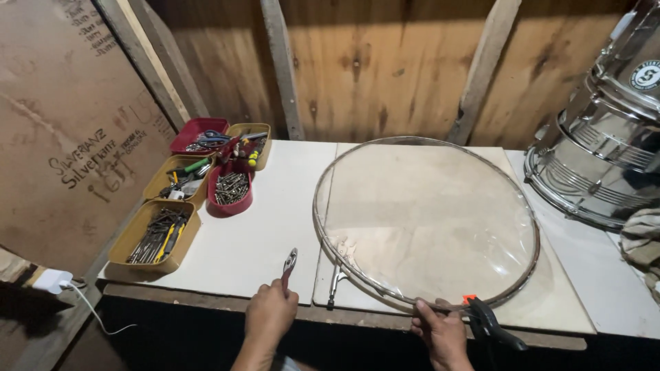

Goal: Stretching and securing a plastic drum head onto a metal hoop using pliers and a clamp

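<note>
A large round clear drumhead (426,220) in a metal hoop lies flat on the white worktop (275,220). My left hand (269,315) holds pliers (288,266) with red handles, jaws pointing up, just left of the hoop. My right hand (441,331) rests at the hoop's near edge, fingers touching the rim. A black spring clamp (489,321) with an orange tip grips the hoop right beside that hand. A second metal tool (334,283) lies against the hoop's near-left rim.
Several small trays (165,233) of screws, bits and hand tools stand at the left. A shiny metal drum shell (605,151) lies on its side at the right, a cloth (643,240) beside it. A wooden wall stands behind; a white charger (51,280) sits low left.
</note>
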